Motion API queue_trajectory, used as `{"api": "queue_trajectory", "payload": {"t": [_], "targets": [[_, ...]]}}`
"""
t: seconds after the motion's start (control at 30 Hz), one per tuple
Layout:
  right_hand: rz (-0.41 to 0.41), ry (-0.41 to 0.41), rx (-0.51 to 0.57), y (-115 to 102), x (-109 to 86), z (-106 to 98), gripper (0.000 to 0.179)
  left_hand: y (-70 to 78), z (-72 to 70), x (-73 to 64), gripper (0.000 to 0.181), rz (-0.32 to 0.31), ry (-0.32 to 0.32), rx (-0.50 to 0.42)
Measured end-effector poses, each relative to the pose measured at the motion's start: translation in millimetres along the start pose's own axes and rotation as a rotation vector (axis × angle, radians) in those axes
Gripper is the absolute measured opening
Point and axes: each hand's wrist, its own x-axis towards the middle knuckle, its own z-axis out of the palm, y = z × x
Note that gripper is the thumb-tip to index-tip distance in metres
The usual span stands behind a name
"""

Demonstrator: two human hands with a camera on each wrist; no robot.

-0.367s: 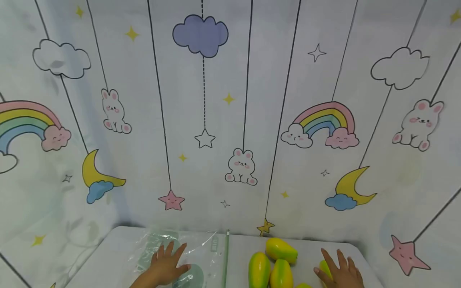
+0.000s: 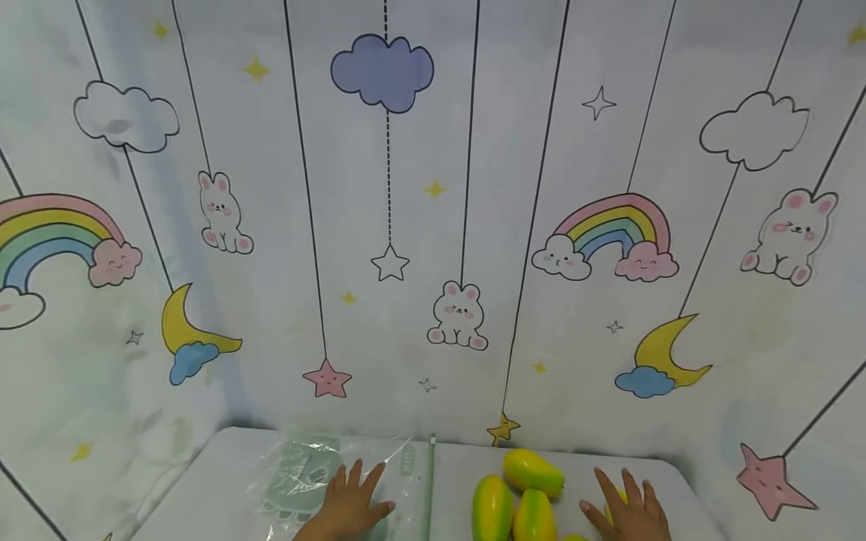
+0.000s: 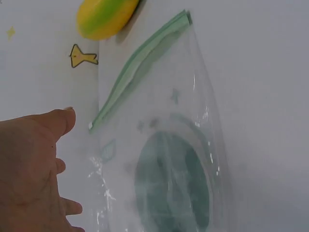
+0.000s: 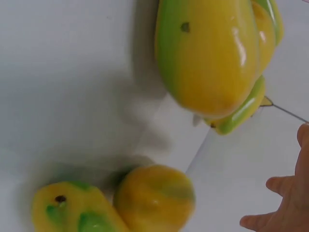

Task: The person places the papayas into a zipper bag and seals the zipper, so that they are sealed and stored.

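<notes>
A clear plastic zip bag with green print lies flat on the white table. Its green zip strip runs along the right side. My left hand is over the bag with fingers spread, holding nothing; in the left wrist view the bag is beside that hand. Several yellow-green mango-like fruits are grouped to the right of the strip. Fingers spread and nothing gripped, my right hand hovers by another such fruit, partly hidden behind it.
In the right wrist view, two fruits lie side by side, apart from the larger cluster. A white backdrop printed with clouds, rabbits and rainbows rises behind the table's back edge.
My left hand has slid to the right over the bag. The right hand has shifted slightly left. The bag and fruits lie as before, and the head view has moved a little.
</notes>
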Motion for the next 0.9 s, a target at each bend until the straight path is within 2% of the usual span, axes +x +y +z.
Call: {"api": "queue_trajectory", "payload": {"t": [0.13,0.3,0.4,0.5,0.67,0.73,0.8,0.83,0.9], "targets": [[-0.048,0.020,0.030,-16.8,-1.9,4.5,0.105,14.1,14.6,3.7,0.070,0.000,-0.007,-0.011],[-0.139,0.054,0.085,-31.6,-6.8,5.8,0.089,30.0,40.3,12.7,0.068,0.031,0.007,-0.012],[-0.191,0.073,0.098,-41.7,-13.3,4.5,0.080,38.6,57.1,19.7,0.069,0.051,0.049,0.032],[-0.254,0.121,0.098,-54.5,-27.0,2.3,0.073,45.9,72.9,25.1,0.072,0.037,0.092,0.086],[-0.433,0.275,0.078,-84.7,-58.7,2.9,0.065,49.9,89.3,29.7,0.068,0.021,0.135,0.141],[-0.506,0.383,0.034,-96.8,-67.8,9.5,0.067,47.9,92.0,30.0,0.059,0.045,0.166,0.151],[-0.537,0.439,-0.027,-107.3,-77.7,17.9,0.069,45.0,93.3,29.7,0.050,0.076,0.195,0.142],[-0.563,0.508,-0.058,-110.4,-80.8,25.9,0.068,43.3,93.4,29.4,0.045,0.096,0.207,0.133],[-0.552,0.546,-0.084,-117.5,-88.9,43.4,0.066,39.9,93.0,29.0,0.038,0.131,0.230,0.097]]}}
